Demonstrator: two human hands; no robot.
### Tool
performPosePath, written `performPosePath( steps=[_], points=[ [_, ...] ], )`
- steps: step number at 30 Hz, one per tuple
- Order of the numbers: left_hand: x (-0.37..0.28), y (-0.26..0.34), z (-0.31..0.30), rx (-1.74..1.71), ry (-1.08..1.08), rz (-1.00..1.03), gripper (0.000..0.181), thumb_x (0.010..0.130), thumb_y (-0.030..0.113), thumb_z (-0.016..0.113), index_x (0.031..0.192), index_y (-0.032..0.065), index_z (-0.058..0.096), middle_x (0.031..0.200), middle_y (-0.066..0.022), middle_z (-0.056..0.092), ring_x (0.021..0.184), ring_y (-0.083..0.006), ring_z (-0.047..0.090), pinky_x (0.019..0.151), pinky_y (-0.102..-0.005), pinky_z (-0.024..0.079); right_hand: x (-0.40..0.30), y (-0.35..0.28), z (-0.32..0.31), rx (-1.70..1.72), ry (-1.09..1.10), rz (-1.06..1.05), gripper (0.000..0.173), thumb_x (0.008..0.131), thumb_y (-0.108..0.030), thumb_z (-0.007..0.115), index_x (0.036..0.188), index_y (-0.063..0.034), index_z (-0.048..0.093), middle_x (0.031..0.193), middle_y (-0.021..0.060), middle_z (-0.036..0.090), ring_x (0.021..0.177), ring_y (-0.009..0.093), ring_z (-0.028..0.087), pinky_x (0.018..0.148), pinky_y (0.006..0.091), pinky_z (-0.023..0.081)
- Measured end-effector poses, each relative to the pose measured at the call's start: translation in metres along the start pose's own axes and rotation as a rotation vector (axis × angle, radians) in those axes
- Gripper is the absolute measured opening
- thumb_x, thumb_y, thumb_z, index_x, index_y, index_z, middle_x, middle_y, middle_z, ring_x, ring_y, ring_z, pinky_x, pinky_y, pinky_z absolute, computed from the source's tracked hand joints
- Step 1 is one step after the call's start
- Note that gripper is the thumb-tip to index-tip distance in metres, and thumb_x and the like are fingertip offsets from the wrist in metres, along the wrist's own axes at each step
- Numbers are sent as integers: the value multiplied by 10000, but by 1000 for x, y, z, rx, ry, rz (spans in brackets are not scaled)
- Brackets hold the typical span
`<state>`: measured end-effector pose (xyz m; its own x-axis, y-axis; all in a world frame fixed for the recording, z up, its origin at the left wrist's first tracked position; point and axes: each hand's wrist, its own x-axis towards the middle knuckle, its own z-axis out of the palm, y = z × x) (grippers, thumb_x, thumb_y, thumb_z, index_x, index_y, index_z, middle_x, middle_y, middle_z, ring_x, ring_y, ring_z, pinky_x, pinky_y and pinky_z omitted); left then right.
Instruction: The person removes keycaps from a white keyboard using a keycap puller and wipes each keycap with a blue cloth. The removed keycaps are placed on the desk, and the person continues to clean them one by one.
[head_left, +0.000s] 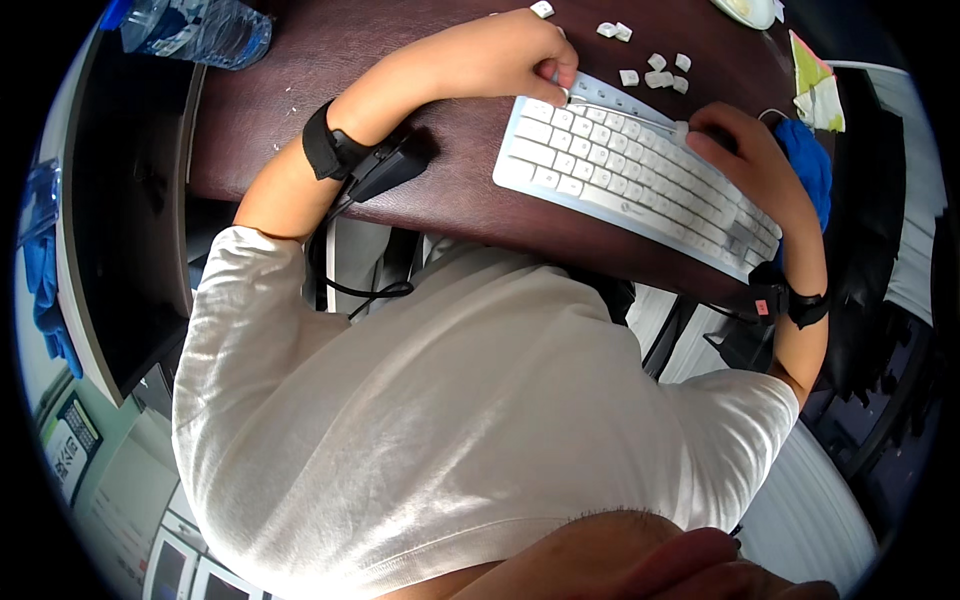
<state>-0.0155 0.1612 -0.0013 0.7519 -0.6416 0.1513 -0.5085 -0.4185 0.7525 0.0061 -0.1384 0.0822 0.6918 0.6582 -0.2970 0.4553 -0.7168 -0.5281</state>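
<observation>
A white keyboard (600, 161) in a pale blue case lies tilted on the dark red desk, its top row partly without keycaps. At its upper left corner, my left hand (551, 67) pinches a small white piece, seemingly a keycap, between thumb and finger. My right hand (731, 139) is curled over the keyboard's upper right side, around the pale handle (682, 129) of a thin metal tool (626, 115). The tool's shaft reaches across the upper keys to my left fingertips. Loose white keycaps (658, 79) lie on the desk beyond the keyboard.
A large clear plastic bottle (199, 34) stands at the upper left. A black device (394, 169) with a cable lies by my left forearm. Blue cloth (806, 165), a yellow-green and white cloth (817, 90) and a white dish (750, 9) are on the right. Both wrists wear black straps.
</observation>
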Motion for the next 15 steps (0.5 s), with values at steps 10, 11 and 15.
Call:
performPosePath(
  steps=[10,11,15],
  points=[
    [1,-7,2,-70,-11,9,152,809,128,728,875,-2,686,685,-62,613,635,-153,590,597,-292,469,3,21,8,75,-33,-7,217,929,-221,628,981,-11,613,861,55,615,739,127,532,653,267,424],
    [1,-8,2,-92,-32,-6,150,812,131,730,875,2,686,694,-53,617,645,-140,589,598,-286,468,2,22,6,81,-40,7,212,930,-217,628,986,-13,615,862,52,615,743,124,532,655,264,425],
    [3,-8,-4,-131,-65,-35,148,824,139,732,879,11,684,739,-18,628,689,-93,588,614,-266,465,-6,21,-6,106,-44,68,198,932,-205,627,997,-18,625,855,49,616,748,115,535,662,256,428]
  ],
)
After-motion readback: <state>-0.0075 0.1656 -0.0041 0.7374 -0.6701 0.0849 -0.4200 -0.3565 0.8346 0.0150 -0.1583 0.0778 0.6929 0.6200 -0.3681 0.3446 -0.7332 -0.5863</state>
